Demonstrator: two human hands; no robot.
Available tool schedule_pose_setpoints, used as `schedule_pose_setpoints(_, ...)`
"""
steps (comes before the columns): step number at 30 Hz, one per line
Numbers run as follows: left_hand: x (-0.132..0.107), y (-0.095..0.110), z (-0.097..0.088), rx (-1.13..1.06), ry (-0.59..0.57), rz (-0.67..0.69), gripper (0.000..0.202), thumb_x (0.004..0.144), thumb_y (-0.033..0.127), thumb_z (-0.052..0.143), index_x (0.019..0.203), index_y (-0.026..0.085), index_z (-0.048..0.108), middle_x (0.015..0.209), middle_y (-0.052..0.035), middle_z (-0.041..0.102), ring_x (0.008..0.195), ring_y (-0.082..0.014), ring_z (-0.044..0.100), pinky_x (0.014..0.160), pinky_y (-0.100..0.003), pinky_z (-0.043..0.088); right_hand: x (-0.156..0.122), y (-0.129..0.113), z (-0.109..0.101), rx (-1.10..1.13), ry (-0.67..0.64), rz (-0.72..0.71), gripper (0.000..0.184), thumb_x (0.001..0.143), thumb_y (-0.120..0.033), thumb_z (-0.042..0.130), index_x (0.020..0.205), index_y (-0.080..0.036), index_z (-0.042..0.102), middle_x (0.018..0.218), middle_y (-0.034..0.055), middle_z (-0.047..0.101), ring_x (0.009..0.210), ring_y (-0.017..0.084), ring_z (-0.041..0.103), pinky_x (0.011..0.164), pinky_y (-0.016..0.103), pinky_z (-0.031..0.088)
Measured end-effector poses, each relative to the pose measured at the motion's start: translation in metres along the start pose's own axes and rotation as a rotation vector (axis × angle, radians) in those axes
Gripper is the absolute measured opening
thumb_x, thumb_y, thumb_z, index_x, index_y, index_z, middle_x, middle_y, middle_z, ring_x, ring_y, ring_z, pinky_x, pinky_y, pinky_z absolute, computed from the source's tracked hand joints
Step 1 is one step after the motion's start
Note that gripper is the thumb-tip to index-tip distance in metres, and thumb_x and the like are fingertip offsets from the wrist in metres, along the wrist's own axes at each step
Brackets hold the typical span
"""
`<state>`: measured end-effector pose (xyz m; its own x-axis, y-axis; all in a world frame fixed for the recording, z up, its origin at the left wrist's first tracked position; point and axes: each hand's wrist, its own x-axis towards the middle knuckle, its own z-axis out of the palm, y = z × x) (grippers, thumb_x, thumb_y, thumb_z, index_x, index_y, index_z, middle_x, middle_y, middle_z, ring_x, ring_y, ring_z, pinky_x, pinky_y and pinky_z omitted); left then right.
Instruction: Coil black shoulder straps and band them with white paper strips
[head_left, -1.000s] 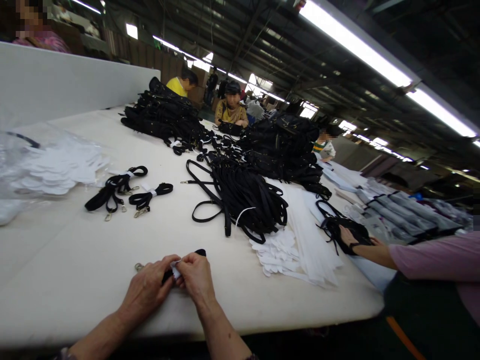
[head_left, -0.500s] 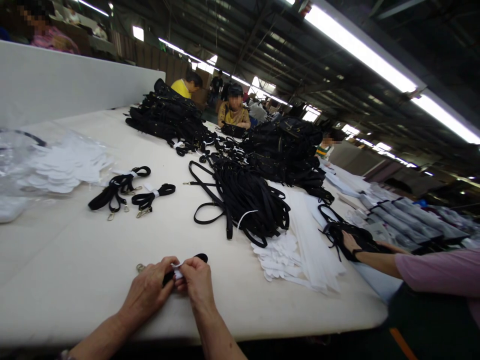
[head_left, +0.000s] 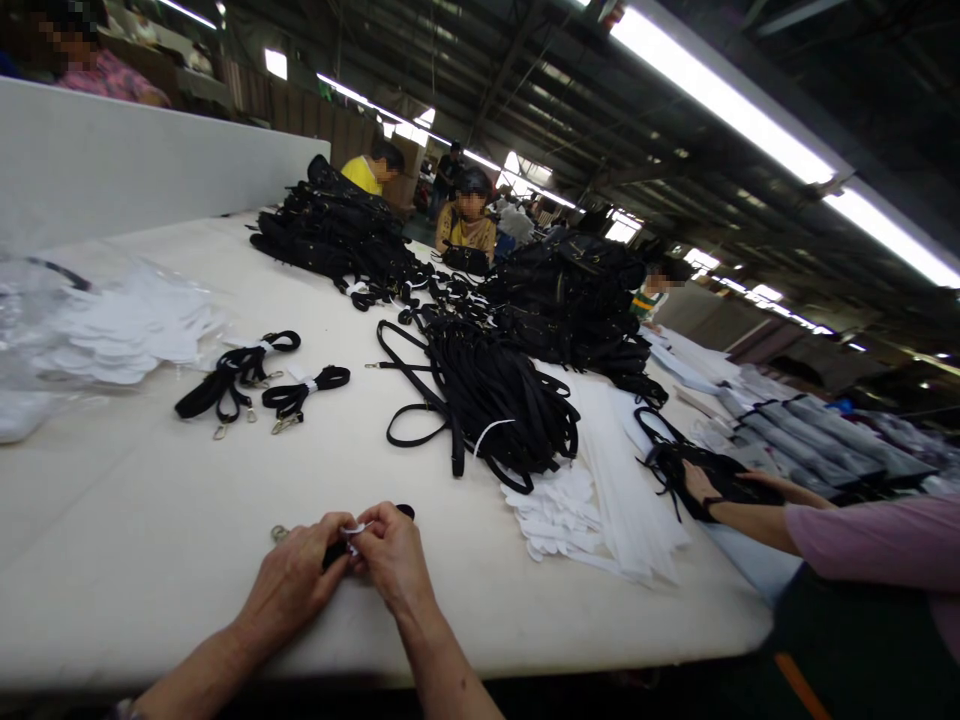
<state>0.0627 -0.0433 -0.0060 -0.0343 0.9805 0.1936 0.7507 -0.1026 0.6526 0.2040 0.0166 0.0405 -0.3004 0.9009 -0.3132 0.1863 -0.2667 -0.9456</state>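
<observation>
**Left hand (head_left: 292,580) and right hand (head_left: 394,555) closed on black strap (head_left: 337,553) and white band (head_left: 356,527)**

The strap lay at the near edge of the cream-topped table (head_left: 112,570), with a metal clasp (head_left: 279,533) showing just left of the left hand. Both hands were closed and touching each other. The left gripped the strap, while the right pinched the band against it, and the fingers hid how far the band went around.

Farther up the table, two strap bundles (head_left: 232,375) already carried white bands. A much larger heap of black straps (head_left: 487,400) lay beyond them, with a white strip (head_left: 487,433) at its front; most of its strands showed no band of their own. White cut-outs (head_left: 559,510) lay just beside that heap, and a clear plastic bag (head_left: 45,330) of similar shapes sat at the left. Two piles of black bags (head_left: 570,300) rose behind. At the right, a co-worker's hand (head_left: 697,482), coming from a mauve sleeve (head_left: 870,540), rested on a black bag (head_left: 720,475).
</observation>
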Motion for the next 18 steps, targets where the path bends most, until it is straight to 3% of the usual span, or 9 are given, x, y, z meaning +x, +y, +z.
schedule_pose_setpoints(5,0.0,0.002,-0.002,-0.019,-0.005,-0.02,0.026,0.092,0.027,0.053,0.118,0.026,0.05,0.102,-0.0033,0.069,0.089,-0.0246,0.063,0.079,-0.037,0.047,-0.004,-0.004,-0.003,0.039,0.004,0.015,0.017,0.071,-0.027,0.071,0.081,-0.017,0.06,0.06,-0.0032,0.065,0.048,0.01,0.058,0.046,0.019,0.045)
schedule_pose_setpoints(8,-0.001,0.004,-0.004,-0.024,-0.025,-0.012,0.022,0.092,0.027,0.052,0.115,0.026,0.05,0.1,-0.0036,0.068,0.088,-0.0244,0.062,0.079,-0.038,0.046,-0.003,-0.006,-0.007,-0.031,-0.009,0.048,0.01,0.074,-0.022,0.062,0.083,-0.018,0.062,0.061,-0.0026,0.066,0.05,0.013,0.062,0.047,0.021,0.048)
schedule_pose_setpoints(12,-0.001,0.004,-0.005,-0.021,-0.031,-0.001,0.019,0.092,0.026,0.051,0.112,0.026,0.05,0.1,-0.0035,0.068,0.088,-0.0243,0.061,0.079,-0.038,0.045,0.001,-0.013,-0.013,-0.131,-0.062,0.08,0.017,0.077,-0.023,0.052,0.085,-0.019,0.066,0.062,-0.0021,0.067,0.053,0.015,0.065,0.049,0.022,0.048)
schedule_pose_setpoints(15,-0.001,0.005,-0.005,-0.015,-0.028,0.01,0.018,0.092,0.024,0.051,0.11,0.026,0.051,0.1,-0.0028,0.068,0.087,-0.0243,0.061,0.079,-0.038,0.045,0.002,-0.027,-0.018,-0.382,-0.093,0.005,0.013,0.075,-0.022,0.057,0.08,-0.022,0.069,0.061,-0.003,0.068,0.054,0.013,0.063,0.051,0.021,0.043)
schedule_pose_setpoints(18,0.0,0.007,-0.007,-0.011,-0.047,0.007,0.017,0.092,0.023,0.051,0.108,0.026,0.051,0.099,-0.0022,0.068,0.088,-0.0247,0.06,0.079,-0.038,0.044,0.002,-0.043,-0.021,-0.774,-0.08,-0.183,0.009,0.071,-0.02,0.064,0.074,-0.026,0.071,0.07,-0.0022,0.072,0.066,0.015,0.064,0.059,0.024,0.041)
